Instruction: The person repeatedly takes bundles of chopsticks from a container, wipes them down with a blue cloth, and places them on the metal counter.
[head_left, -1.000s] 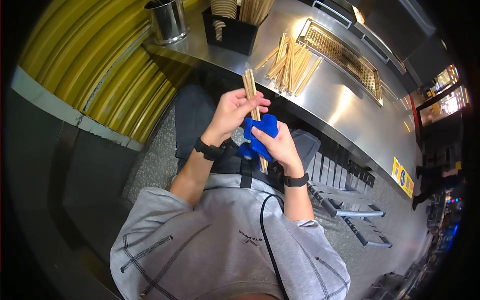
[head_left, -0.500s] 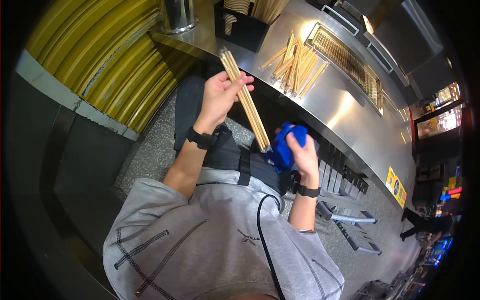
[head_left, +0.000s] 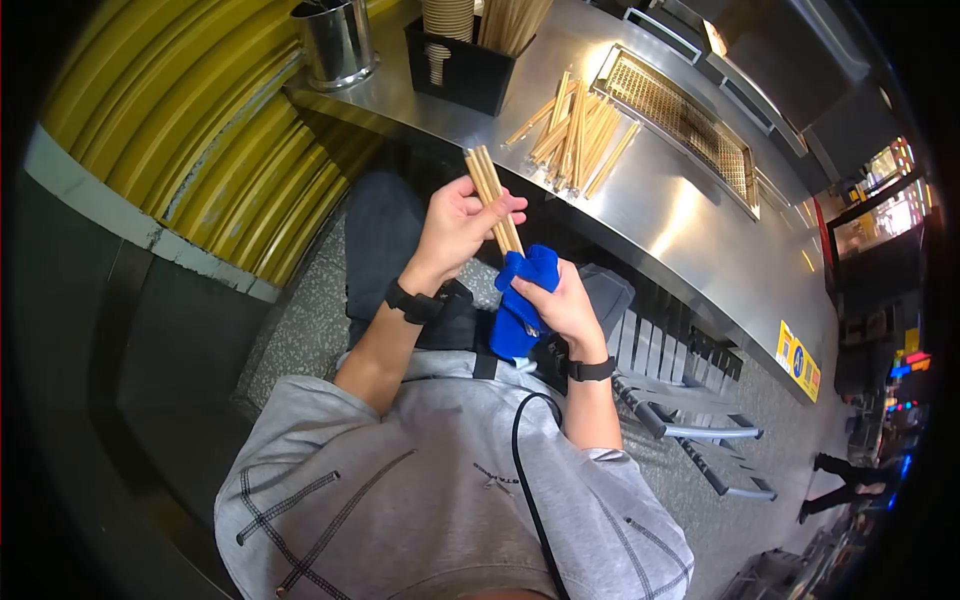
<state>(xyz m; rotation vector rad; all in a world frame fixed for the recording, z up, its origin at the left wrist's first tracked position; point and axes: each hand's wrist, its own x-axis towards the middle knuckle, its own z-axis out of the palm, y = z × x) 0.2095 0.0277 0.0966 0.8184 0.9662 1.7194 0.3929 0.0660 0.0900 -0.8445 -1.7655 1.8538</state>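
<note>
My left hand is closed around the upper part of a small bundle of wooden chopsticks in clear wrappers. The bundle slants down to the right. Its lower end is hidden in a blue cloth, which my right hand grips with the thumb on top. Beyond my hands, a loose pile of wrapped chopsticks lies on the steel counter.
A black caddy with stacked cups and thin sticks stands on the counter, beside a metal canister. A grated drain is set into the counter top. Grey folding steps stand at the right. Farther off, a person's legs show.
The blue cloth has moved left and now wraps the lower end of the chopsticks. My hands have come closer together, and the bundle has shifted slightly down and right.
</note>
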